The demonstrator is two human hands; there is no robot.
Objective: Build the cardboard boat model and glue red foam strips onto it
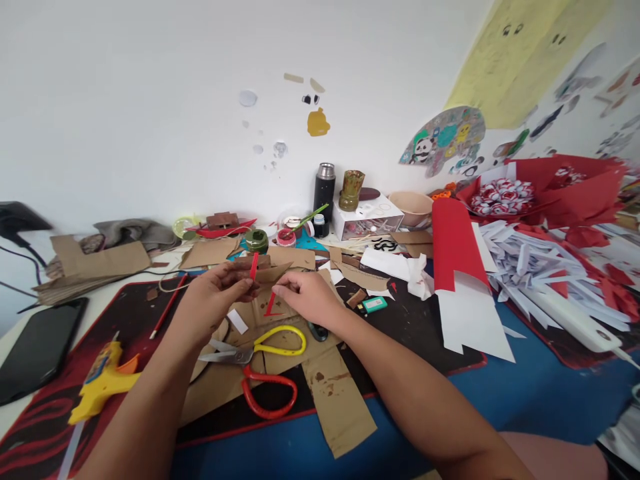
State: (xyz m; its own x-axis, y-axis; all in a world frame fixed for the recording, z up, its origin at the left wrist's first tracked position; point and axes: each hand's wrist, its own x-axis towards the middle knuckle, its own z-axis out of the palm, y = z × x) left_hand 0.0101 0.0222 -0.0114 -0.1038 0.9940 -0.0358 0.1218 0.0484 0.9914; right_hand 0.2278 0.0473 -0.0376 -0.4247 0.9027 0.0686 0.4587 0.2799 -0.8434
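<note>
My left hand (213,300) is closed, thumb against fingers, with a thin red strip (255,265) standing up from its fingertips. A brown piece (263,261) lies just behind these fingers; I cannot tell whether they touch it. Just to the right, my right hand (313,300) pinches a small red strip (271,303) with a wider foot at its lower end. Below both hands lie scissors (250,357) with one yellow and one red handle, blades pointing left. They rest on stained brown cardboard (340,400). A white paper slip (237,321) is near my left wrist.
A yellow glue gun (103,380), a red pencil (167,307) and a black phone (43,347) lie at left. Paint jars (257,240) and a black flask (325,190) stand behind. Red and white paper (460,267), paper strips (530,263) and a red bouquet (545,193) fill the right.
</note>
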